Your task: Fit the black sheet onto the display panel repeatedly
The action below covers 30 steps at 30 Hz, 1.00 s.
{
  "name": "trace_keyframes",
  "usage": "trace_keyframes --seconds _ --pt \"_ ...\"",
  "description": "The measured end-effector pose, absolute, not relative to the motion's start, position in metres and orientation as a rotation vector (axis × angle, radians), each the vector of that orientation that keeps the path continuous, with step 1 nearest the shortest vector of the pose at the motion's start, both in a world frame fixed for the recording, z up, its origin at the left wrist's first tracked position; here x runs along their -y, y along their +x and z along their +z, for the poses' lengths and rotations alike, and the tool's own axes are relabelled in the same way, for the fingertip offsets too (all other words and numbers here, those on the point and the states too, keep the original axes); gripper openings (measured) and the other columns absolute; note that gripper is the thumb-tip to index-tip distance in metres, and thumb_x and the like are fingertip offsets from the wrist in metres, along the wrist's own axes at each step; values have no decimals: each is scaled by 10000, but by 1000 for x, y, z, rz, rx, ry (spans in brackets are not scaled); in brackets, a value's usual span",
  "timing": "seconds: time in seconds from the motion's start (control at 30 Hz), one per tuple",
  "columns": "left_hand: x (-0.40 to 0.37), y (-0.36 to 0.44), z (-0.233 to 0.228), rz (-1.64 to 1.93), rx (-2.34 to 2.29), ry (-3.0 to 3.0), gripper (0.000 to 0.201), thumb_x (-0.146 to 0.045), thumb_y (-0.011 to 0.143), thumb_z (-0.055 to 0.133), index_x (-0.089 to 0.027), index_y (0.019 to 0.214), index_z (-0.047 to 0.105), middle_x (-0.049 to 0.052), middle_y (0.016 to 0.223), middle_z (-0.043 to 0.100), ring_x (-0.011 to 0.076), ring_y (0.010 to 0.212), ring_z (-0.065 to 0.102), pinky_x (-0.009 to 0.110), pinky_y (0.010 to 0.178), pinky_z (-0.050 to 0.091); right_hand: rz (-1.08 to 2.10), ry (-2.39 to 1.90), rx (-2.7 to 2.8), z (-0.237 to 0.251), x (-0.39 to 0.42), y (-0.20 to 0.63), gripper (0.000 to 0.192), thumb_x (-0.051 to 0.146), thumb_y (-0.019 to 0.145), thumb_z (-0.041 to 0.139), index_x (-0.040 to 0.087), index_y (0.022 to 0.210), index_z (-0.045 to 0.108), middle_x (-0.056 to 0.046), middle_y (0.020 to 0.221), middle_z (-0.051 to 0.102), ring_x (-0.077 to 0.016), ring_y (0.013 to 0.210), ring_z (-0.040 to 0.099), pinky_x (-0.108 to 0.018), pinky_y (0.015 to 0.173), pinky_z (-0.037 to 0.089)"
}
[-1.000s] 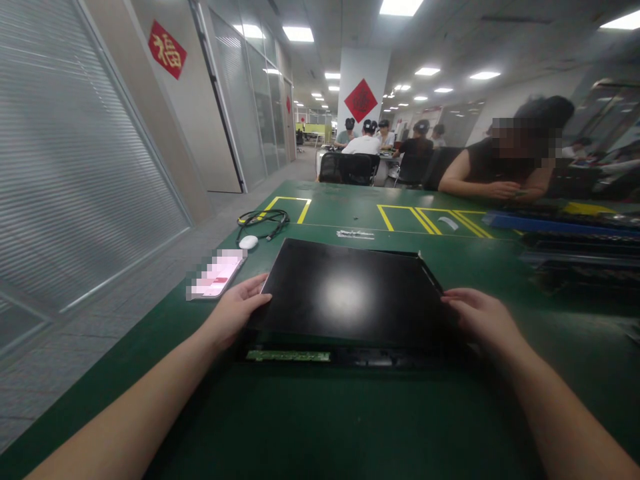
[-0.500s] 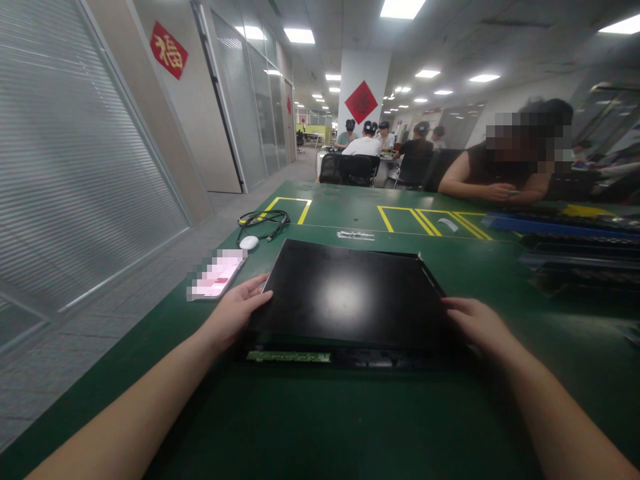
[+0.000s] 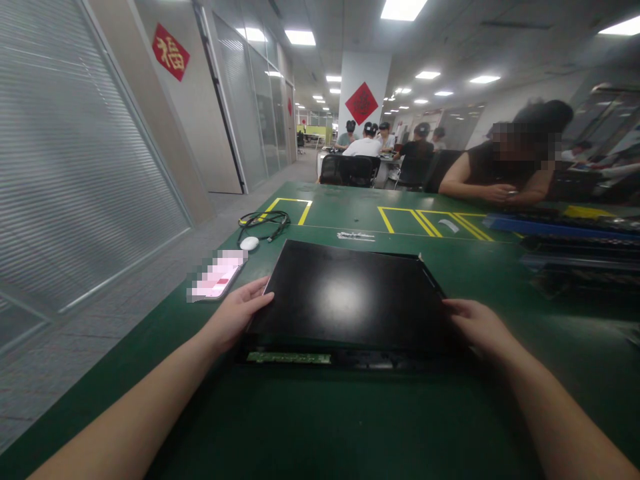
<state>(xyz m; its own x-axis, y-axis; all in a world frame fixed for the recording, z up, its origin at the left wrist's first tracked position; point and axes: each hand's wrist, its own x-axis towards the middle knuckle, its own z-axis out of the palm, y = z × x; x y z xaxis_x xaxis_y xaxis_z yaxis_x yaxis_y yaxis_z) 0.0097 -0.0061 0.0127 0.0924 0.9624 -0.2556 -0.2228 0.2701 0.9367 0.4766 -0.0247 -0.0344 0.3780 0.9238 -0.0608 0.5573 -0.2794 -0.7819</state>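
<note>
A black LCD screen panel (image 3: pixel 345 293) lies before me over the green table, its dark face up and reflecting a round patch of light. Along its near edge runs a strip of green circuit board (image 3: pixel 289 359). My left hand (image 3: pixel 243 308) grips the panel's left side, the thumb over the top face and the fingers at the edge. At the right side my right hand (image 3: pixel 477 323) is closed on the edge, its fingertips partly hidden. Beneath the screen, a dark frame or backing shows at the far right corner.
On the left lie a phone (image 3: pixel 217 277), a white computer mouse (image 3: pixel 249 244) and a coiled black cable (image 3: pixel 265 220). Yellow tape (image 3: pixel 415 220) marks the far side of the green table (image 3: pixel 330 427). Dark panels (image 3: pixel 580 247) are stacked at right, near a seated person (image 3: pixel 505 173).
Almost nothing differs. Both hands keep their hold on the screen panel, and the view has shifted very slightly. The person across the table has moved a little.
</note>
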Motion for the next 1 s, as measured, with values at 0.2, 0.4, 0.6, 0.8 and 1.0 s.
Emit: trace_keyframes --seconds 0.2,0.4,0.6,0.8,1.0 --pt "8 8 11 1080 -1195 1004 557 -210 748 758 -213 1292 635 114 1214 717 293 1081 685 347 856 575 745 -1956 1208 -36 26 476 402 120 617 636 194 990 765 -61 752 722 -214 666 664 -307 572 507" --pt "-1 -4 0 1186 -1410 1404 423 -353 674 808 -220 1072 757 108 1419 564 343 1368 426 425 1139 308 758 -1973 1196 -37 28 475 436 133 642 625 195 1056 748 -67 782 725 -205 652 656 -295 542 494" --pt "-10 -12 -17 924 -1625 1652 502 -418 689 720 -185 1133 730 148 1470 478 369 1374 402 468 1155 265 747 -2001 1207 -33 27 473 450 101 653 604 170 1076 740 -70 781 723 -183 650 650 -268 547 485" --pt "-15 -15 -26 696 -1763 1979 542 -460 732 594 -148 1163 697 158 1433 506 365 1336 450 489 1129 317 766 -2055 1242 -34 27 473 491 110 698 586 158 1173 699 -65 764 721 -150 596 631 -228 512 442" --pt "-14 -12 -24 566 -1789 2079 598 -460 784 519 -85 1233 646 213 1451 473 349 1344 442 465 1129 317 749 -2057 1258 -34 27 474 512 119 698 573 153 1195 692 -85 803 728 -166 600 635 -254 526 457"
